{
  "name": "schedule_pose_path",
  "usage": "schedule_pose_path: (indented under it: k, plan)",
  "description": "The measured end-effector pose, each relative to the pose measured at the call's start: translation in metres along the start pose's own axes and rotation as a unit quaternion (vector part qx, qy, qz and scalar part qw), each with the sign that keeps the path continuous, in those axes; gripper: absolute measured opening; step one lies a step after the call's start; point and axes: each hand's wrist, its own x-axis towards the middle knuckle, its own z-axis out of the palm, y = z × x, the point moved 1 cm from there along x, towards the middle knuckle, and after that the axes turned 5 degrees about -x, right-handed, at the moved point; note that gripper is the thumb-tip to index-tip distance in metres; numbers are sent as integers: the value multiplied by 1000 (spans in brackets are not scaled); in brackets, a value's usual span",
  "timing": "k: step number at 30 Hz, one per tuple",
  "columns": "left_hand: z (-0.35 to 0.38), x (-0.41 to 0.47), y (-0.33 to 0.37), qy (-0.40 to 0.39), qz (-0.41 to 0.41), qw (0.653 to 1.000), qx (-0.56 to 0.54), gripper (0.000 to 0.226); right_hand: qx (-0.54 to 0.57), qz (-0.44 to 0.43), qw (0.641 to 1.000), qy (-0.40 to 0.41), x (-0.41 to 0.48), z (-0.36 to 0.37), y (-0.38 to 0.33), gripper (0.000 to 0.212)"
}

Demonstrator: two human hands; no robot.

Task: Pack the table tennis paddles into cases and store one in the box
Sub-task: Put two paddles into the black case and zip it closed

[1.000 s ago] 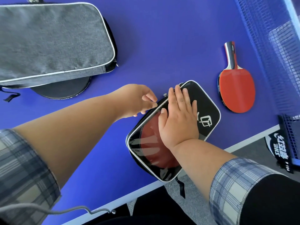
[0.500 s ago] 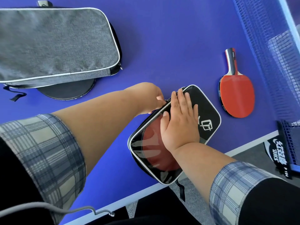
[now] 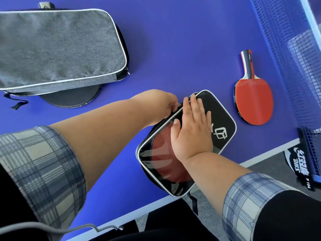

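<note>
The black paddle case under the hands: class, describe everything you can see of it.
The black paddle case is a rounded rectangle with white piping, a white logo and a clear window showing a red paddle inside. It lies flat and diagonal at the near edge of the blue table, a black strap loop hanging over. The right hand presses flat on top; the left hand pinches the zip pull on its left side.

The table (image 3: pixel 173 49) was blue-violet, the loose paddle (image 3: pixel 253 103) red, one case (image 3: pixel 224 115) black with white piping, the bag (image 3: pixel 57 47) grey, the sleeves (image 3: pixel 40 164) plaid.
</note>
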Motion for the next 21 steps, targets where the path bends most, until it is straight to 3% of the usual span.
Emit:
schedule_pose_path:
  k: [5, 13, 17, 21]
  plan:
    - [-5, -9, -4, -40, -79, 990, -113, 24, 1, -3, 1000, 3, -1, 1, 1, 64]
    - [-3, -7, -6, -58, -96, 976, -187, 18, 3, 0, 1000, 10, -1, 2, 1, 65]
    - [-4, 3, -8, -41, -62, 975, -207, 5, 3, 2, 1000, 11, -1, 3, 2, 66]
    - [-12, 19, -1, -8, 33, 998, -46, 22, 4, 6, 1000, 13, -1, 2, 1, 66]
